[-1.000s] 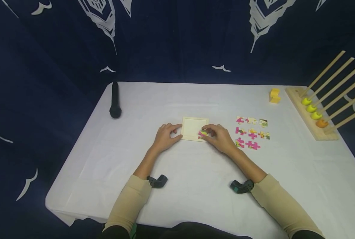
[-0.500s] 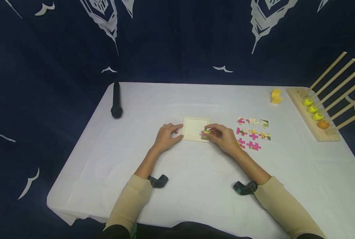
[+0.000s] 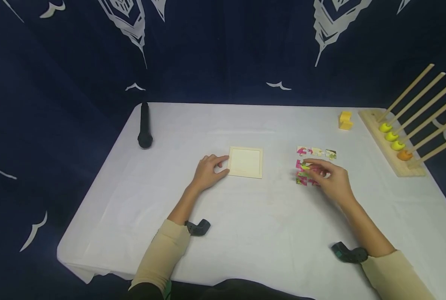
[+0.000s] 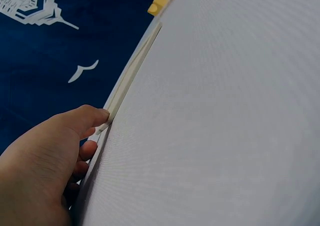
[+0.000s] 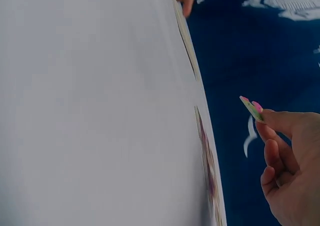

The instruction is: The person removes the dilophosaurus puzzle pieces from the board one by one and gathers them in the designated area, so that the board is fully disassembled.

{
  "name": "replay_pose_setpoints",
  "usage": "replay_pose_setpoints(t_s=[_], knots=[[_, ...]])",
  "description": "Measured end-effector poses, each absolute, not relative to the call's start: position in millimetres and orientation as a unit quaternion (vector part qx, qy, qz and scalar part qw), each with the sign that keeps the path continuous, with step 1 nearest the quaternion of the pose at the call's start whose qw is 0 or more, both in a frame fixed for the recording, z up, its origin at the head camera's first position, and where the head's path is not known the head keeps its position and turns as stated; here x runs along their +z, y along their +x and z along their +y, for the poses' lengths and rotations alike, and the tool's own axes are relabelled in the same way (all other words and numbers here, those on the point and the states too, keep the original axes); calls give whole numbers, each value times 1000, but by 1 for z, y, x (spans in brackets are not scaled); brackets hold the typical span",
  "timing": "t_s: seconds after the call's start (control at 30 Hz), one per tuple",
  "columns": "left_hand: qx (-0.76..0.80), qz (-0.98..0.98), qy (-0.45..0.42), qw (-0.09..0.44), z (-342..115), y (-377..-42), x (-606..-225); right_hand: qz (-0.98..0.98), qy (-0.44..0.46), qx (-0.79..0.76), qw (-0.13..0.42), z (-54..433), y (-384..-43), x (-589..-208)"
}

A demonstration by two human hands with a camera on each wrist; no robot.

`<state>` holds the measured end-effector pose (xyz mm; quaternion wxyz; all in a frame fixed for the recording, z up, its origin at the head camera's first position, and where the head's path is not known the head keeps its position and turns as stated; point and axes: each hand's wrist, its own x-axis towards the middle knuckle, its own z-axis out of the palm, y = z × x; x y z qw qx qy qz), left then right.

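A shallow wooden puzzle frame (image 3: 245, 162) lies flat on the white table, its inside bare. At its left edge rests my left hand (image 3: 209, 171), thumb and index finger touching the rim. The left wrist view shows the thumb (image 4: 92, 117) against the side of the frame (image 4: 131, 78). Over the loose puzzle pieces on the right, my right hand (image 3: 331, 179) pinches a puzzle piece (image 5: 251, 108) between thumb and fingertips, lifted off the table. Pink, green and cream pieces (image 3: 315, 151) lie in rows, partly hidden by this hand.
A black microphone (image 3: 145, 127) lies at the left back. Yellow blocks (image 3: 345, 121) are at the back right, beside a wooden peg stand (image 3: 392, 143) with upright rods and yellow and orange rings. A dark patterned cloth (image 3: 223, 50) hangs behind the table.
My right hand has moved right, from the frame to above the loose pieces, carrying the puzzle piece out of the frame. My left hand stays at the frame's left edge.
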<state>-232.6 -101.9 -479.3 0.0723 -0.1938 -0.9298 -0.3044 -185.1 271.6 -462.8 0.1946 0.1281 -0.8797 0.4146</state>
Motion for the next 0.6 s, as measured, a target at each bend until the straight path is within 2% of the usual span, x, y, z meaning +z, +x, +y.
replay_pose_setpoints(t_s=[0.07, 0.13, 0.33, 0.6], knots=[[-306, -929, -193, 74, -102, -232, -479, -885, 106, 400, 212, 292, -182, -468], [-306, -929, -193, 75, -103, -232, -479, -892, 80, 395, 207, 304, -173, -462], [-308, -928, -197, 76, -102, -233, -480, -911, 20, 383, 154, 325, -150, -443], [-307, -927, -199, 77, -101, -233, -480, -932, -12, 347, 107, 340, -145, -458]])
